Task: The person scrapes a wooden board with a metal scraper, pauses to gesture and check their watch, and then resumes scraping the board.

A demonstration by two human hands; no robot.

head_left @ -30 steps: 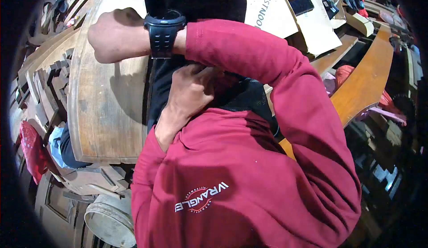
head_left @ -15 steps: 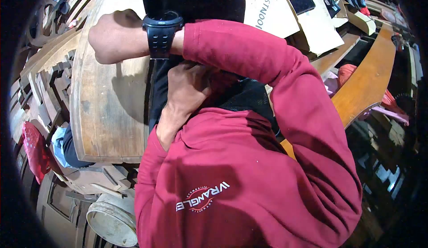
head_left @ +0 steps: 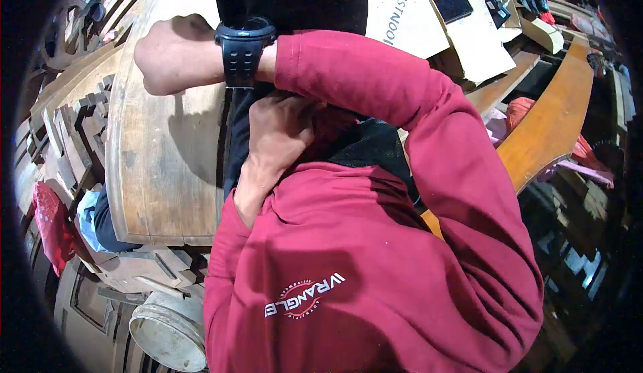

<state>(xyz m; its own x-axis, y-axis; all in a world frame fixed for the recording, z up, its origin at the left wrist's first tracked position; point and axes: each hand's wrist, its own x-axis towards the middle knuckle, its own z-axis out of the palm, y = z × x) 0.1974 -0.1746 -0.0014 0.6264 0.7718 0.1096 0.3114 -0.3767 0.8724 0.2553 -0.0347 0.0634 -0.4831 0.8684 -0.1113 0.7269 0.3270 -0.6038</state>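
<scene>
My right hand (head_left: 177, 54) is a closed fist held over a curved wooden panel (head_left: 157, 172), with its fingers curled out of sight and nothing showing in them. A black watch (head_left: 245, 50) with a thick strap sits on that wrist. The right forearm, in a red sleeve (head_left: 362, 65), crosses in front of my body. Below it, my left hand (head_left: 281, 128) is closed, close to bunched dark red cloth (head_left: 335, 128). The right forearm and shadow hide its fingertips, so what they grip cannot be made out. Black mesh cloth (head_left: 368, 145) lies beside it.
Stacked wood pieces (head_left: 74, 145) and a red bag (head_left: 52, 225) are at the left. A dirty white bucket (head_left: 167, 333) stands lower left. At the upper right are an open cardboard box (head_left: 482, 44) with a dark phone-like object (head_left: 454, 8) and a long varnished board (head_left: 552, 118).
My left hand has shifted very slightly to the left. The right fist stays almost where it was, and nothing has been taken up or let go.
</scene>
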